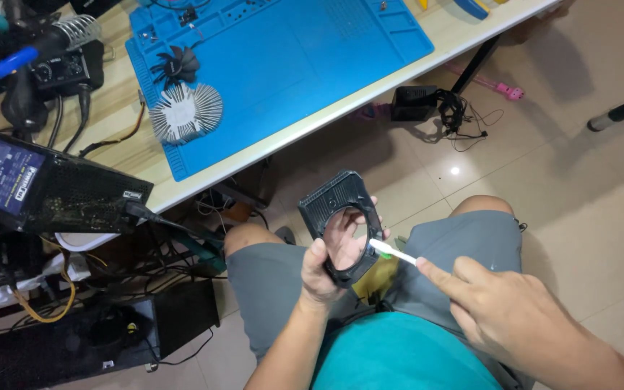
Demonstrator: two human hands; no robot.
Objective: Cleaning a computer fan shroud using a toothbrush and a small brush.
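Note:
My left hand (pixel 330 261) grips a black plastic fan shroud (pixel 332 198) with a round opening, held over my lap. My right hand (pixel 496 307) holds a thin white brush (pixel 393 252) with green at its tip. The brush tip touches the inner rim of the shroud's ring. I sit in grey shorts and a teal shirt, away from the table.
A blue work mat (pixel 290 65) lies on the pale table and carries a round silver heatsink (pixel 185 113) and a small black fan (pixel 176 65). A black power supply (pixel 45 189) sits at the left table edge. Cables and boxes lie on the floor beneath it.

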